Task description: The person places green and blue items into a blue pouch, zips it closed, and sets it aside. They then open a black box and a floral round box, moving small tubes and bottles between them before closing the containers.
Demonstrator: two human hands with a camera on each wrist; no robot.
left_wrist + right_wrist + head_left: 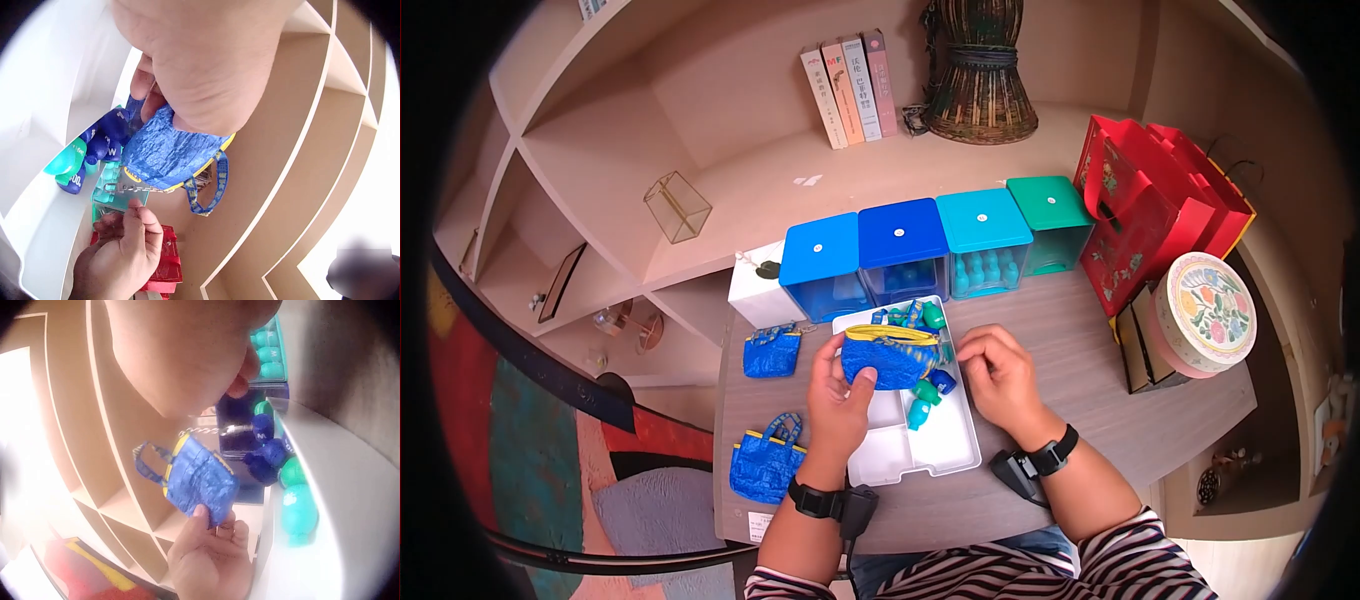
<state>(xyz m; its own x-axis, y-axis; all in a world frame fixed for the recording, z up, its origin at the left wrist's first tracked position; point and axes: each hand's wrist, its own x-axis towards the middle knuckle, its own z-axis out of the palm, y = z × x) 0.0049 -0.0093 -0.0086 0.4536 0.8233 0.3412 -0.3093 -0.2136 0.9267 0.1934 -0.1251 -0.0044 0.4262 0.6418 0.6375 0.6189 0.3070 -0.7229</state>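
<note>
My left hand (840, 402) pinches a small blue bag (885, 365) over the white tray, thumb in front and fingers behind. The bag has yellow zip trim, a patterned handle (219, 184) and a short metal chain (203, 431) that hangs loose. Close to the chain is my right hand (1005, 382), its fingers loosely curled with nothing visible in them. Below, the divided white tray (887, 450) holds several small bottles, among them a teal bottle (918, 413), a green bottle (927, 391) and a dark blue bottle (943, 381).
Two more blue bags, one upper (771, 352) and one lower (767, 468), lie left of the tray. Behind it stand lidded boxes, including a light blue box (820, 250) and a teal box (983, 235). Red gift bags (1140, 220) and a round floral tin (1208, 318) stand right.
</note>
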